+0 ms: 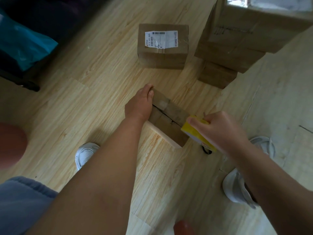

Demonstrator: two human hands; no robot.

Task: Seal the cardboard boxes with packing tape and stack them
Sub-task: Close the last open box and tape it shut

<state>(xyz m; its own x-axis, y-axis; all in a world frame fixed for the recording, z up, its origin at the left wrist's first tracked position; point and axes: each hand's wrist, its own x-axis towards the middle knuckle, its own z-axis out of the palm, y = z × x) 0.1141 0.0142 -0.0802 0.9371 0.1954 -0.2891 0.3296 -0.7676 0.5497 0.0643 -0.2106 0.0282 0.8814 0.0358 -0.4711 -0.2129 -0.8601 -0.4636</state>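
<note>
A small cardboard box (169, 116) lies on the wooden floor in the middle of the head view, its top flaps meeting at a dark seam. My left hand (139, 104) rests against its left side, fingers stretched along the edge. My right hand (218, 129) grips a yellow tape dispenser (197, 133) at the box's near right corner. A taller taped box with a white shipping label (163, 46) stands beyond it. A stack of bigger cardboard boxes (243, 36) rises at the upper right.
My white shoes (85, 155) (237, 187) stand on either side of the box on the floor. A dark piece of furniture with a teal bag (22, 43) fills the upper left. A small black loop (207, 151) lies on the floor under the dispenser.
</note>
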